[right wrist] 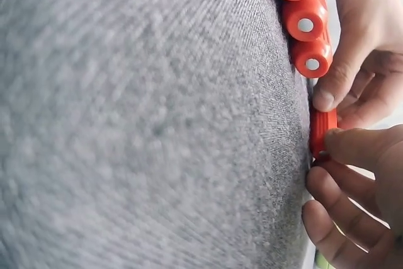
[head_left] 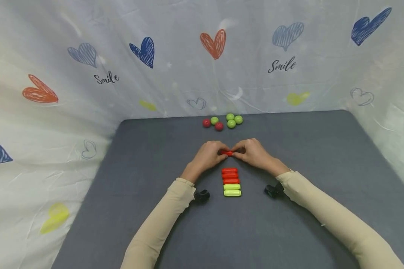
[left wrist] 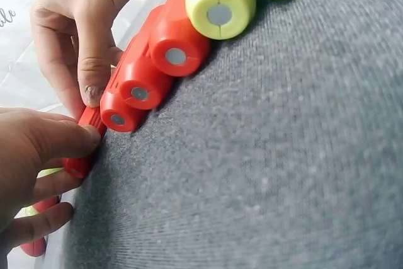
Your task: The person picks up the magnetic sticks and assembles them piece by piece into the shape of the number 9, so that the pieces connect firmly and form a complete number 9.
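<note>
Both hands meet over a red magnetic stick [head_left: 227, 153] that lies level between them. My left hand [head_left: 208, 154] pinches its left end with thumb and fingers. The opposite end is pinched by my right hand [head_left: 254, 153]. In the left wrist view the held red stick [left wrist: 92, 120] shows ridged sides, close by the nearest red stick of a row. That row, on the near side of the hands, has three red sticks [head_left: 230, 176] and two yellow-green sticks [head_left: 232, 189] side by side. Grey metal discs cap the row's sticks.
Beyond the hands, near the table's far edge, sit two red balls [head_left: 219, 126] and several green balls [head_left: 231, 123]. A dark grey cloth covers the table [head_left: 309, 157]. White curtain [head_left: 175, 74] printed with hearts hangs behind and at the sides.
</note>
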Tool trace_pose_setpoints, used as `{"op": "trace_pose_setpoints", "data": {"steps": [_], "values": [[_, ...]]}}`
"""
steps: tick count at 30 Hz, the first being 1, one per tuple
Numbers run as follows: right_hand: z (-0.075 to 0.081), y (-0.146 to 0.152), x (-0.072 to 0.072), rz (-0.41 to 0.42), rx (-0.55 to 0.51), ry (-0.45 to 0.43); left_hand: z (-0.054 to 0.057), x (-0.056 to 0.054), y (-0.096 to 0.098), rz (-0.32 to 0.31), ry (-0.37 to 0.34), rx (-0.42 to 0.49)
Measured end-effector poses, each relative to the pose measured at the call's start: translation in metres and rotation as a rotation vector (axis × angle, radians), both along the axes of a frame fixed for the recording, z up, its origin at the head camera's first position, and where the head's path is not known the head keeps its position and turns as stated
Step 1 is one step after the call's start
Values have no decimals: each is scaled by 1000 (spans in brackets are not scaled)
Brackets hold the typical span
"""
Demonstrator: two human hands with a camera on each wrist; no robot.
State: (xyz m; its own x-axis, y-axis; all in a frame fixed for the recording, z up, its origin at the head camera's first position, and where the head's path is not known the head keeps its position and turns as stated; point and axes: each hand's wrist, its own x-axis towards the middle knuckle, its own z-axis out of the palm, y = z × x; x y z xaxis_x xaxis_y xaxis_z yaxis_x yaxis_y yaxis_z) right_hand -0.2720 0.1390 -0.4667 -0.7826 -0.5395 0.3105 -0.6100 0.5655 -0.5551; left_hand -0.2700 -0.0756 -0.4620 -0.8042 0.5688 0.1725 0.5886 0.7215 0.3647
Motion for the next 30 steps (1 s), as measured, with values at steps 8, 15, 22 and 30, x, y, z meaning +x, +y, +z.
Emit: {"op": "trace_pose_setpoints", "data": {"steps": [8,15,22,30], "values": [[5,10,-22,-40,-50,-102,-2,-2,-3,-13,19,-7],[20,28,-71,-254,-33,-72,-2,-2,-3,-8,12,-5],[17,27,-107,-237,51,-117,-3,2,-2,2,-16,-16],[11,14,-121,-228,68,-56,-1,0,-2,-13,4,-21]]}}
